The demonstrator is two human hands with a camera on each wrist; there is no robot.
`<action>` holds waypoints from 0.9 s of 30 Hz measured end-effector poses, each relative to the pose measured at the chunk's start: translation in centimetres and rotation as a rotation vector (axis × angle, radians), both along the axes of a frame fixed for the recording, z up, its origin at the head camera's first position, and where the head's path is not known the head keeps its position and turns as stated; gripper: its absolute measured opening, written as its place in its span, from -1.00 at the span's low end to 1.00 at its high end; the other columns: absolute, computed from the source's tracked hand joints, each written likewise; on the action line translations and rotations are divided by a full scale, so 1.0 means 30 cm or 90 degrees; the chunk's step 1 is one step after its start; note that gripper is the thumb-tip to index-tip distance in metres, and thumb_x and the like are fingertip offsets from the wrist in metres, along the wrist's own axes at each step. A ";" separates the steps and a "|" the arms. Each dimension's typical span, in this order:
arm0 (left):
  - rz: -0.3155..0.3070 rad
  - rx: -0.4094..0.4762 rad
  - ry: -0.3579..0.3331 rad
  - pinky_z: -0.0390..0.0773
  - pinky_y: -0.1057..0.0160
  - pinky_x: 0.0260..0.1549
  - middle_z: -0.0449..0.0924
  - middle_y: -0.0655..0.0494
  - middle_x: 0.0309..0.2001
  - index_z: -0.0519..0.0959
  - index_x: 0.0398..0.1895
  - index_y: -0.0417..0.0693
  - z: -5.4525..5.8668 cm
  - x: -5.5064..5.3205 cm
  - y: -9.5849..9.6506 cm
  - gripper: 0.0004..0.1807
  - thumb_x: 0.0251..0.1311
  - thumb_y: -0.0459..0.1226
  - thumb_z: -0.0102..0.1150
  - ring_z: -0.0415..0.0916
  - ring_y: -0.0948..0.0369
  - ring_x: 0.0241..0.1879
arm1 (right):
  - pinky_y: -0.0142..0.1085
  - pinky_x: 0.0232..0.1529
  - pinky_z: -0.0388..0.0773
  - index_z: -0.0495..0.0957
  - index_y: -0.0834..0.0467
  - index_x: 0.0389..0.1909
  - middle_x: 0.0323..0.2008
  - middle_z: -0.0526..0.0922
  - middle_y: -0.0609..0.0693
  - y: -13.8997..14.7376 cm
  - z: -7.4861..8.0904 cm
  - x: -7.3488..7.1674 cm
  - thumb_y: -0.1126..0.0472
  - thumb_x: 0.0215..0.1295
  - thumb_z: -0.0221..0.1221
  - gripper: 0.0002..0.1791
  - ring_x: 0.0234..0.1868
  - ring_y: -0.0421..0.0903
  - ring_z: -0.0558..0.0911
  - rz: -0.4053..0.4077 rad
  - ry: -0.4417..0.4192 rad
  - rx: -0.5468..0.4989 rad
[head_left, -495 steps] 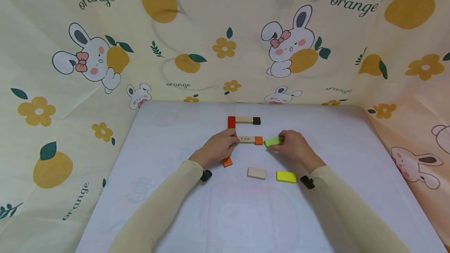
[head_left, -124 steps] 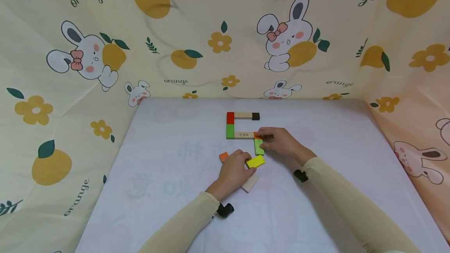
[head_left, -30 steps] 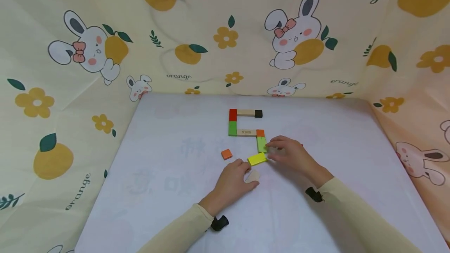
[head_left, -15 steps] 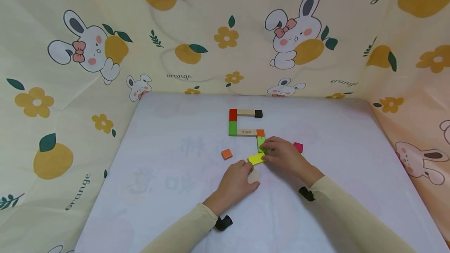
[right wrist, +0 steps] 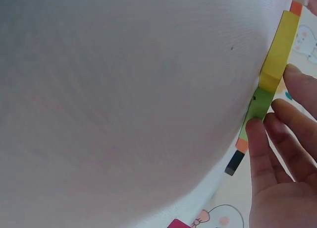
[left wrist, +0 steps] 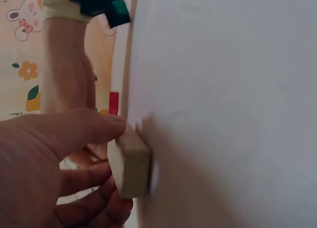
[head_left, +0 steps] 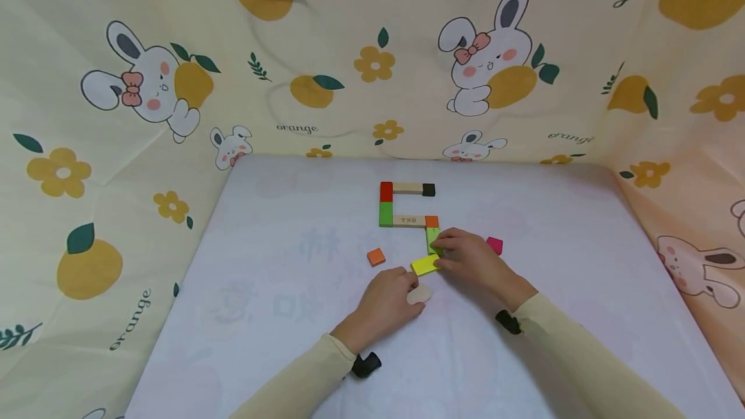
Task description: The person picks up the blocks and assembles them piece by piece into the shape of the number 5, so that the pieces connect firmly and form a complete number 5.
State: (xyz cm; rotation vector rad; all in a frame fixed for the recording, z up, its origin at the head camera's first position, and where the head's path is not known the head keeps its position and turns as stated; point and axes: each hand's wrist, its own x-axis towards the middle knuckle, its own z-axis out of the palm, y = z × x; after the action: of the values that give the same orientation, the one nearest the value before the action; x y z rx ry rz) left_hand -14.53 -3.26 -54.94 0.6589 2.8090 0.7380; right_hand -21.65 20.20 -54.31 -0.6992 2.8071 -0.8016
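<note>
My left hand [head_left: 384, 306] pinches a beige wooden block [head_left: 419, 294] between thumb and fingers; the left wrist view shows this block [left wrist: 131, 163] tilted above the white surface. My right hand [head_left: 474, 260] touches the joined blocks with fairly straight fingers. In the right wrist view its thumb is at the yellow block [right wrist: 280, 52] and a fingertip presses on the light green block [right wrist: 260, 104]. The yellow block [head_left: 425, 265] lies slanted against the lower end of the light green block [head_left: 432, 238], which is partly covered by the fingers. Above that sits a small orange block [head_left: 431, 221].
The row continues through a lettered beige block [head_left: 409, 220], a green block [head_left: 386, 214], a red block [head_left: 387, 191], another beige block [head_left: 407, 188] and a black block [head_left: 429, 189]. A loose orange block [head_left: 376, 257] lies left, a pink block [head_left: 495, 246] right.
Over the earlier frames, the light green block came under the orange one and the yellow block moved left below it. Lately my right hand shifted left onto them, uncovering the pink block.
</note>
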 end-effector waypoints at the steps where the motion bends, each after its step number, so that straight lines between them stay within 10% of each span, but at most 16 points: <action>1: -0.006 -0.004 0.003 0.47 0.37 -0.38 0.56 0.24 -0.34 0.79 -0.08 -0.06 0.005 -0.006 -0.006 -0.69 0.28 -0.07 0.56 0.42 0.33 -0.40 | 0.05 0.23 0.65 0.76 0.15 0.23 0.20 0.70 0.06 0.001 -0.001 0.000 0.17 0.26 0.58 -0.49 0.25 0.12 0.64 0.000 0.001 0.001; 13: -0.158 -0.069 0.049 0.57 0.28 0.04 0.70 0.21 -0.02 0.80 0.12 0.03 0.101 -0.113 -0.130 -0.70 0.36 -0.19 0.47 0.55 0.22 -0.01 | 0.04 0.23 0.65 0.77 0.14 0.23 0.18 0.70 0.03 0.012 -0.008 -0.005 0.15 0.29 0.57 -0.50 0.23 0.09 0.64 0.013 -0.003 -0.009; 27: -0.235 -0.119 0.110 0.49 0.25 -0.01 0.73 0.28 -0.03 0.84 0.12 0.14 0.076 -0.176 -0.126 -0.70 0.35 -0.14 0.51 0.60 0.26 -0.03 | 0.03 0.24 0.64 0.77 0.16 0.21 0.16 0.69 0.02 0.008 0.002 -0.002 0.17 0.31 0.55 -0.54 0.21 0.07 0.64 0.024 0.001 0.005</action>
State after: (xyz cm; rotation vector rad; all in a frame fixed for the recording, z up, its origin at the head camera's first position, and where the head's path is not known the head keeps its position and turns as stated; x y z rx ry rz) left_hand -19.81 -7.06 -52.64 1.2092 2.7345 0.3613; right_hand -21.69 20.43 -54.25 -0.7506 2.7884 -0.7843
